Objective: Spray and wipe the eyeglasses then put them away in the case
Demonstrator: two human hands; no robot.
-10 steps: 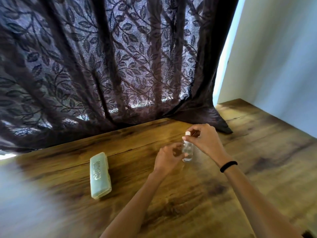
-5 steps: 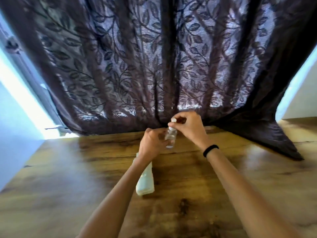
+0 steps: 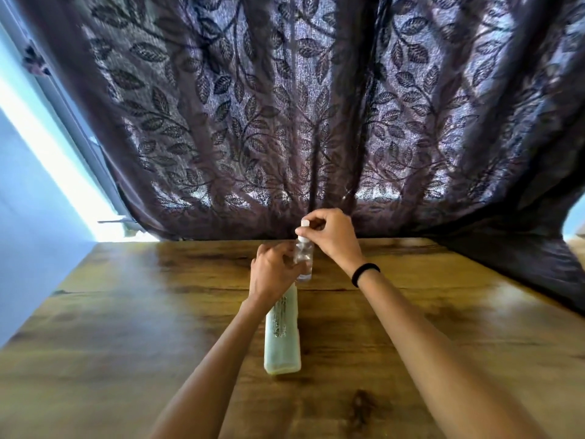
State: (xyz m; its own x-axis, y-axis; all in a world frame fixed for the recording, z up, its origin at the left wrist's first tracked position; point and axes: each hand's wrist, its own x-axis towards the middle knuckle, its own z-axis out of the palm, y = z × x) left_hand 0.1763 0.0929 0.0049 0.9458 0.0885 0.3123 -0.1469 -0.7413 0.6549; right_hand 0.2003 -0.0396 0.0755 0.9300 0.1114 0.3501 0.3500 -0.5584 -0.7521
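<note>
Small clear spray bottle (image 3: 304, 258) with white top, upright, near centre of frame just below the dark backdrop; body and top partly covered by fingers. Pale green eyeglass case (image 3: 282, 335), oblong and closed, lying flat lengthwise below the bottle, centre of frame, faint ornamental marking on lid, far end hidden. Eyeglasses not visible.

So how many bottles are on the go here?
1. The small clear spray bottle is held upright between both hands, above the far end of the pale green case: left hand around its body, right hand at the white top. No others visible.
</note>
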